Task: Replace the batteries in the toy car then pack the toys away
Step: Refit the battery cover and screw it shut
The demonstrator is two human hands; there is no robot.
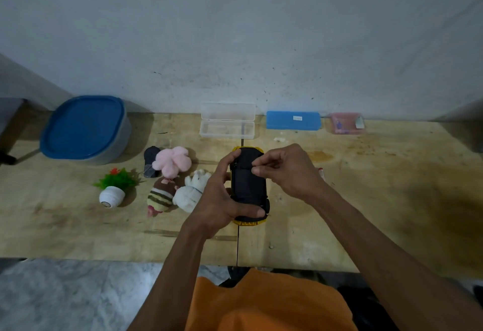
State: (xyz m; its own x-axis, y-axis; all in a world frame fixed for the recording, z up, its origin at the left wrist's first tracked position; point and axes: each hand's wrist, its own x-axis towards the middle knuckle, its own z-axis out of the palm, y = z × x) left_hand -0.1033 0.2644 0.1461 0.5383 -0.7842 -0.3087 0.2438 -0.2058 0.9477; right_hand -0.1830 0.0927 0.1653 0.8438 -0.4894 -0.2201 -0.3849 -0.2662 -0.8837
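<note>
A pale plywood counter (379,200) is set flush against a grey-white wall (235,30) — the wall is speckled with dark spots just above the counter's far edge. The counter is made of two boards, a dark seam (237,241) running between them. Below its near edge, mottled grey floor (65,296) is seen — dim light, with brown stains at the counter's right.

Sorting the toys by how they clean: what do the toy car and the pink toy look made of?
The toy car looks like hard plastic: a matte black underside with moulded seams and a glossier yellow body edge. The pink toy looks like soft plush fabric, with a fuzzy, rounded surface and no shine.
</note>
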